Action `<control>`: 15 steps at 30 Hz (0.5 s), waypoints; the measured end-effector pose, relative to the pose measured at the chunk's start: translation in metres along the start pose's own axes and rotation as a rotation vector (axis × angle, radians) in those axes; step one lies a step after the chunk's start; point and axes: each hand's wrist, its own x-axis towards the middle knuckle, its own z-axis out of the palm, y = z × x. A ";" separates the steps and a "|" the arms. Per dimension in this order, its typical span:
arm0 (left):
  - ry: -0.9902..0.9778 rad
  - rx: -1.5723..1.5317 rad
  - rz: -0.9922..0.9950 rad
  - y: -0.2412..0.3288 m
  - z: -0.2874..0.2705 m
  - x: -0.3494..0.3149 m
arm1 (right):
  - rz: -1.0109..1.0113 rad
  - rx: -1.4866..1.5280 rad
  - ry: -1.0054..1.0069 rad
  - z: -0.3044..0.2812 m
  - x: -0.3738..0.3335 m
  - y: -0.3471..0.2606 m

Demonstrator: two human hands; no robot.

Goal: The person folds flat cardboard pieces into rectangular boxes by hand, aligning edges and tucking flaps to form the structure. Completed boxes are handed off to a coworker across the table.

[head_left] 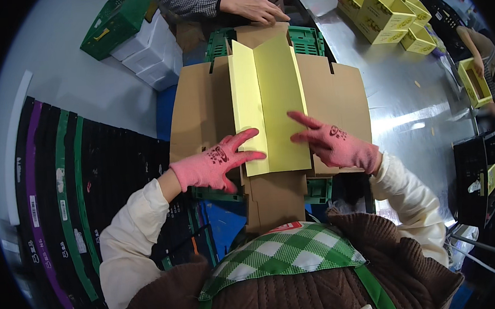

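Observation:
A long yellow sheet of card (275, 104), creased lengthwise with its sides standing up, lies over an opened brown cardboard box (335, 99). The box's flaps spread left, right and toward me. In a pink glove, my left hand (216, 161) has its fingers apart, the fingertips at the near left side of the yellow card. My right hand (338, 143), gloved the same way, reaches over the card's right side with spread fingers. Neither hand grips anything. Whether the right fingertips touch the card I cannot tell.
Green crates (318, 191) show beneath the box. Across from me a person's hand (257, 9) rests by the far flap. A metal table (404, 103) at right bears yellow open boxes (384, 13). Stacked black crates (110, 164) stand left, white boxes (151, 55) behind.

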 end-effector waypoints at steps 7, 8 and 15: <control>0.020 0.331 -0.007 -0.011 -0.005 0.017 | -0.185 -0.513 -0.313 -0.017 -0.001 0.000; -0.005 0.392 -0.061 -0.008 -0.005 0.018 | -0.176 -0.560 -0.317 -0.015 0.000 0.006; 0.726 0.304 -0.311 -0.013 0.028 0.048 | 0.170 -0.359 0.581 0.008 0.019 0.021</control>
